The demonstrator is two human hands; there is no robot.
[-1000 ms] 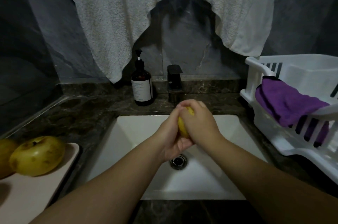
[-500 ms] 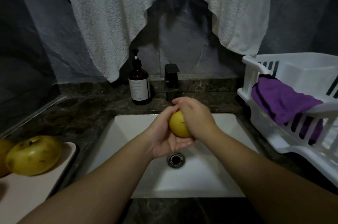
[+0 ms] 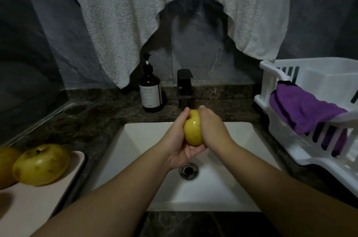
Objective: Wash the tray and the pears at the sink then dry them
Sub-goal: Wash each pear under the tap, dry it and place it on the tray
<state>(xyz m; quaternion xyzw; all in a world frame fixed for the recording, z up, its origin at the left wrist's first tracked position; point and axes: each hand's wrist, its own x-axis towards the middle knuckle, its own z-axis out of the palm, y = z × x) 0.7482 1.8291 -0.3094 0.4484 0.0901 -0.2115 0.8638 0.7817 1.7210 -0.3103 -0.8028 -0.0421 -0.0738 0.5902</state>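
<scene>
Dark marble worktop (image 3: 81, 120) surrounds the white sink (image 3: 222, 188); above it, left hand (image 3: 179, 143) cups a yellow pear (image 3: 192, 130); right hand (image 3: 213, 130) curls over it; two pears (image 3: 40, 165) sit on the tray (image 3: 38, 207).

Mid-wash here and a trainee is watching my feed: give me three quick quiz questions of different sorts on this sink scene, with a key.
1. True or false: both the left hand and the right hand hold the pear over the sink.
2. Multiple choice: how many pears lie on the tray at the left? A) none B) two C) four
3. Fill in: the purple cloth hangs over the rim of the white ____.

Key: 1 true; 2 B; 3 drying rack
</scene>
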